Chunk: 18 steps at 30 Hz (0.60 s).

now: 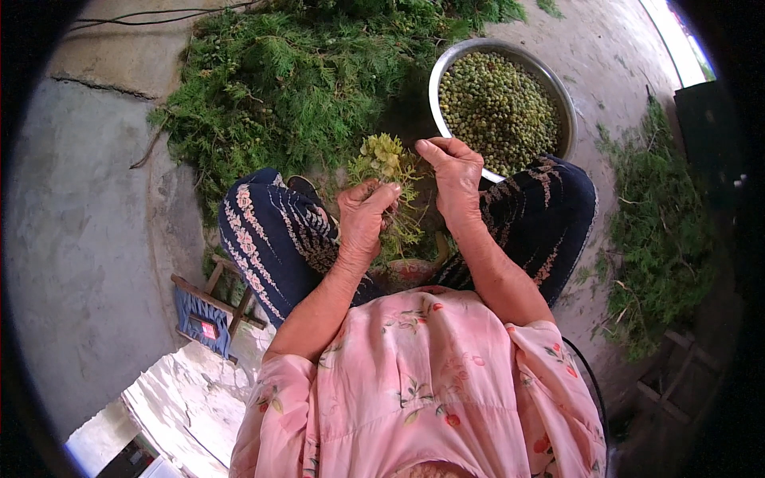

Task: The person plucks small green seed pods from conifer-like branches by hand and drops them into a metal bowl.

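Observation:
My left hand (366,216) grips a leafy conifer sprig (409,194) by its stems, above my lap. Pale yellow-green cones (385,160) cluster at the sprig's upper end. Just right of the sprig is my right hand (455,173), its fingers curled in and the thumb close against them. Nothing shows in its grasp, though the inside of the fingers is hidden. Beyond that hand stands a round metal basin (569,113), holding a heap of small green and yellowish cones (499,107).
A large pile of green conifer branches (299,89) lies on the concrete floor (89,209) ahead. More cut branches (657,233) lie at right. A wooden folding stool (206,310) with blue webbing is at left. My bent knees flank the work; dark cables (161,19) run at the top left.

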Tool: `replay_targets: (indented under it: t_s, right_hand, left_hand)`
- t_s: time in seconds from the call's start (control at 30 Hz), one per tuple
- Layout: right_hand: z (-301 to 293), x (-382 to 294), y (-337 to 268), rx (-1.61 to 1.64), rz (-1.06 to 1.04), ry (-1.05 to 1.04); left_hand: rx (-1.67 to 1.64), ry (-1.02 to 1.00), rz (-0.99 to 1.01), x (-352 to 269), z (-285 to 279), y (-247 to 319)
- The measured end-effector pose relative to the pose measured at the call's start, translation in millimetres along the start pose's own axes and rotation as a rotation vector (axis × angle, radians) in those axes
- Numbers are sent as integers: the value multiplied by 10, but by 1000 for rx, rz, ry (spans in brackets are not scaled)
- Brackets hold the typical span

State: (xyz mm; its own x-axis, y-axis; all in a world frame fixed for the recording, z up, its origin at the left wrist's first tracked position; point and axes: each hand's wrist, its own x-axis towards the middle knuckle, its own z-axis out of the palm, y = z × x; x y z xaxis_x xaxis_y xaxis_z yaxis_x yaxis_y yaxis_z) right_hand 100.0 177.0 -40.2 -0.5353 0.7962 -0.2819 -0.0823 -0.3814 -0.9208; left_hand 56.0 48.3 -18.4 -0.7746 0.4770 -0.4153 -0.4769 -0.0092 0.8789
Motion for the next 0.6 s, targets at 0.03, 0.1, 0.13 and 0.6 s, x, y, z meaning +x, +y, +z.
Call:
replay_targets:
  t_s: [0.03, 0.1, 0.13, 0.6]
  right_hand:
    - [-1, 5, 13, -1, 1, -1]
    - [-14, 28, 50, -73, -76, -15]
    - [-22, 27, 56, -74, -76, -15]
    - [-45, 1, 10, -479, -289, 7]
  left_hand:
    - [-1, 1, 0, 0, -1, 1]
    - [19, -14, -2, 4, 3, 9]
    - [19, -15, -2, -1, 15, 20]
    - [28, -9, -31, -16, 14, 41]
